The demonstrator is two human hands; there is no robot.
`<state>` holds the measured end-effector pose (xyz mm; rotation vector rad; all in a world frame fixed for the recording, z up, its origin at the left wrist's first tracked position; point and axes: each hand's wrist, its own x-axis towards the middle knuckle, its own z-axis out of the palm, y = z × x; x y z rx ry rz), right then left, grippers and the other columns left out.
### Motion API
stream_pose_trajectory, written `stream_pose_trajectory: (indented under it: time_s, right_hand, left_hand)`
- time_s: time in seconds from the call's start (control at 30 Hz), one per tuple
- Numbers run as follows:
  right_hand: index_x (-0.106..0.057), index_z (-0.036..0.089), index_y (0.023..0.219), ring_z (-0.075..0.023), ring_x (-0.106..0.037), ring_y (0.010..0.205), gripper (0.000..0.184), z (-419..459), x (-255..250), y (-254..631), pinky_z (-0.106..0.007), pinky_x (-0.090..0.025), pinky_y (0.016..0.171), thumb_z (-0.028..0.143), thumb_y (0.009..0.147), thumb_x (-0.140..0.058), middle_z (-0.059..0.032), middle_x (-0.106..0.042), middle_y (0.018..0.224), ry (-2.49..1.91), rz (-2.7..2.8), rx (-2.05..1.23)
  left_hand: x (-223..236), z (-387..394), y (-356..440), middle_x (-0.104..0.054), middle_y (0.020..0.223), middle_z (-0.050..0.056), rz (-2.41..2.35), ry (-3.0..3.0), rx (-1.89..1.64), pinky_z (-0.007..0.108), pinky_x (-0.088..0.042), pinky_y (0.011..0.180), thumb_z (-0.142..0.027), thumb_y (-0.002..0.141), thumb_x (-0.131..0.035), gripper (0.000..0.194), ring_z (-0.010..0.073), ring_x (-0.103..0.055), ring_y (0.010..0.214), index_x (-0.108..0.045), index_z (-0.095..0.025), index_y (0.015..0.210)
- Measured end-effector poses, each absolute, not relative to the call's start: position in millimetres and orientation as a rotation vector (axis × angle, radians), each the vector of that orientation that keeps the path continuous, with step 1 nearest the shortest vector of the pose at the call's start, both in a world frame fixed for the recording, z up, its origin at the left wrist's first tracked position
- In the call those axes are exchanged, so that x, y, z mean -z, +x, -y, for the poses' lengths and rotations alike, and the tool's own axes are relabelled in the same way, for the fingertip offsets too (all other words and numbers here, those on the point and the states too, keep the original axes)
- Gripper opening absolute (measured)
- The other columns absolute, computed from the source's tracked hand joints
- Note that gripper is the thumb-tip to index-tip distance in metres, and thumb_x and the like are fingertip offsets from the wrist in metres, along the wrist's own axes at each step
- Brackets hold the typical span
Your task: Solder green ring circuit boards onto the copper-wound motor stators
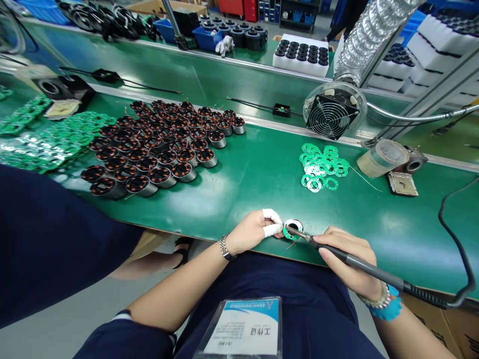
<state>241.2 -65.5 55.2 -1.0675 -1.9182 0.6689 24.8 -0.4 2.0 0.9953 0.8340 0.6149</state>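
Soldering iron (385,276), one, right hand (358,248) grasping, left hand (254,231) at one ring board (288,234), hold unclear

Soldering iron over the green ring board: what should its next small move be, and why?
Probably the right hand should press the soldering iron lightly onto the green ring board: the tip lies over the board's left part, and the left hand has its white-covered fingertips close to that edge. Whether the tip touches is too small to tell.

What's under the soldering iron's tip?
A ring-shaped green-and-white board, with thin wires by its near edge. The soldering iron covers part of the board; whatever sits beneath the board is mostly hidden.
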Motion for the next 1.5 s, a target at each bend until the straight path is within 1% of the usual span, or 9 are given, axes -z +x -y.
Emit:
stream_pose_trajectory:
  time_s: [0.17,0.33,0.57,0.67,0.8,0.97,1.13,1.3,1.5]
  right_hand:
    - [-0.06,0.02,0.105,-0.0151,-0.064,0.075,0.022,57.2,-47.3,244.3,-0.026,-0.052,0.069,0.014,0.085,-0.054,-0.0034,-0.067,0.081,-1.13,1.947,-0.669]
    - [-0.048,0.02,0.12,-0.0209,-0.055,0.111,0.036,31.3,-38.7,236.9,-0.034,-0.048,0.092,0.02,0.085,-0.056,-0.0106,-0.058,0.119,-0.996,2.25,-0.844]
    - [-0.047,0.02,0.117,-0.0197,-0.06,0.092,0.036,38.0,-23.7,235.5,-0.033,-0.051,0.08,0.023,0.083,-0.061,-0.0086,-0.06,0.104,-1.157,2.171,-0.689]
    - [-0.048,0.019,0.115,-0.0204,-0.059,0.086,0.038,51.6,-14.7,234.0,-0.034,-0.051,0.076,0.026,0.081,-0.064,-0.0085,-0.06,0.099,-1.28,2.049,-0.531]
    - [-0.046,0.02,0.116,-0.0194,-0.057,0.081,0.04,59.0,-8.5,230.1,-0.033,-0.051,0.073,0.026,0.08,-0.064,-0.008,-0.059,0.097,-1.3,1.975,-0.45]
    - [-0.047,0.022,0.114,-0.0191,-0.058,0.083,0.037,57.7,-9.6,230.0,-0.033,-0.05,0.075,0.025,0.081,-0.063,-0.0064,-0.059,0.099,-1.306,1.973,-0.5]
    - [-0.047,0.02,0.114,-0.0207,-0.059,0.089,0.039,58.2,-8.5,233.7,-0.034,-0.05,0.078,0.027,0.08,-0.064,-0.0081,-0.059,0.102,-1.33,1.971,-0.525]
    - [-0.048,0.02,0.114,-0.0215,-0.059,0.095,0.038,58.2,-7.2,234.7,-0.034,-0.05,0.081,0.028,0.081,-0.063,-0.0079,-0.06,0.104,-1.328,1.996,-0.519]
    - [-0.047,0.02,0.116,-0.0215,-0.059,0.092,0.039,58.9,-7.0,232.9,-0.035,-0.051,0.079,0.027,0.082,-0.062,-0.0087,-0.059,0.103,-1.306,1.972,-0.502]
  left_hand:
    - [-2.5,0.9,24.7,-0.063,0.065,0.001,-0.839,0.984,-0.624,0.025,-0.049,0.068,-0.023,0.065,-0.073,0.022,0.0112,-0.062,0.063,-0.056,-0.012,0.071]
    - [-3.5,0.5,24.5,-0.063,0.068,0.001,-0.833,1.013,-0.616,0.026,-0.05,0.07,-0.024,0.066,-0.072,0.021,0.0114,-0.062,0.064,-0.055,-0.012,0.071]
    - [2.6,14.2,20.2,-0.064,0.092,0.007,-0.913,1.268,-0.619,0.032,-0.051,0.078,-0.02,0.079,-0.056,0.021,0.0158,-0.065,0.08,-0.055,-0.014,0.1]
    - [1.1,25.2,23.2,-0.064,0.088,0.006,-1.011,1.66,-0.588,0.03,-0.049,0.075,-0.019,0.078,-0.058,0.016,0.0153,-0.062,0.078,-0.06,-0.015,0.093]
    - [-4.4,32.2,34.4,-0.063,0.079,0.003,-1.136,1.876,-0.584,0.027,-0.048,0.065,-0.028,0.069,-0.07,0.022,0.0143,-0.058,0.068,-0.062,-0.015,0.086]
    - [-5.1,29.2,40.5,-0.064,0.075,0.002,-1.115,1.939,-0.586,0.023,-0.045,0.059,-0.019,0.077,-0.06,0.006,0.0117,-0.056,0.062,-0.063,-0.016,0.081]
    - [-0.7,19.1,31.8,-0.066,0.078,0.005,-1.132,2.04,-0.61,0.027,-0.046,0.065,-0.015,0.079,-0.054,0.01,0.014,-0.057,0.066,-0.064,-0.014,0.081]
    - [-3.5,7.9,30.4,-0.068,0.079,0.005,-1.023,1.67,-0.651,0.028,-0.048,0.071,-0.022,0.076,-0.059,0.009,0.0154,-0.061,0.073,-0.064,-0.015,0.078]
    - [-7.4,6.7,47.7,-0.064,0.063,0.0,-0.975,0.992,-0.704,0.024,-0.048,0.064,-0.023,0.065,-0.07,0.016,0.0105,-0.058,0.059,-0.064,-0.012,0.074]
